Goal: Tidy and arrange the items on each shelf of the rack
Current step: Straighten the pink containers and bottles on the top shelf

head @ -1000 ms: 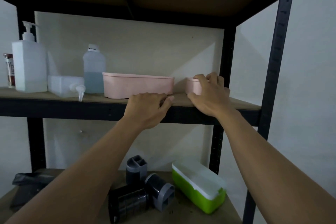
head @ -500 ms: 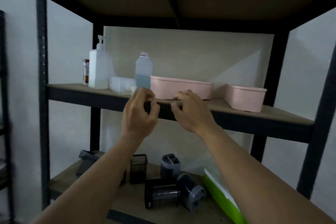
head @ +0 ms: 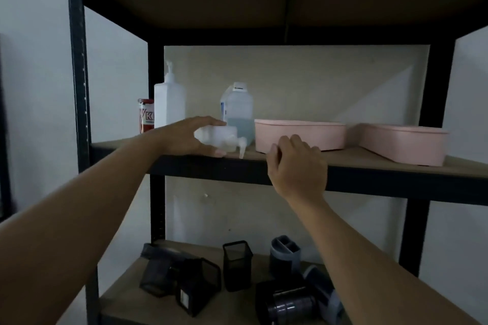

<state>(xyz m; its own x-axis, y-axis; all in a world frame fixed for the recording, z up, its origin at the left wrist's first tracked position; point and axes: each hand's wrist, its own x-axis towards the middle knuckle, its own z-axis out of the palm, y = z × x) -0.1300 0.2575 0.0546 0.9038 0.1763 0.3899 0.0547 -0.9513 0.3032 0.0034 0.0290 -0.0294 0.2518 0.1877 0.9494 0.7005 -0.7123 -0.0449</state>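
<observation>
1. A dim room with pale walls; a black metal rack [head: 78,66] stands against them, and its middle shelf [head: 369,163] is a brown board with a black front edge.
2. Near the front edge of that shelf, left of centre, a small clear pump bottle [head: 220,137] lies on its side, its nozzle pointing down over the edge.
3. The left hand [head: 188,137] is curled round the bottle's base end, fingers over the top and thumb beneath. Whether the bottle is lifted off the board I cannot tell.
4. The right hand [head: 297,166] hangs in front of the shelf edge with loosely curled fingers, holding nothing, just short of the long pink box [head: 299,134].
5. Behind the lying bottle stand a tall white pump bottle [head: 169,103], a red can [head: 145,115] at the back left corner, and a clear bottle of bluish liquid [head: 237,108]. A second pink box [head: 404,144] sits toward the right end.
6. Handling, as I judge it: the lying bottle looks thin-walled plastic and light, probably smooth and a bit slippery. A grip round the body's middle should be safer than one on the pump head, which may flex or dribble.
7. Once upright it may tip easily, so it belongs back beside the other bottles, away from the front edge.
8. The lower shelf [head: 124,295] holds dark toppled pen holders [head: 237,264], still in disorder.
</observation>
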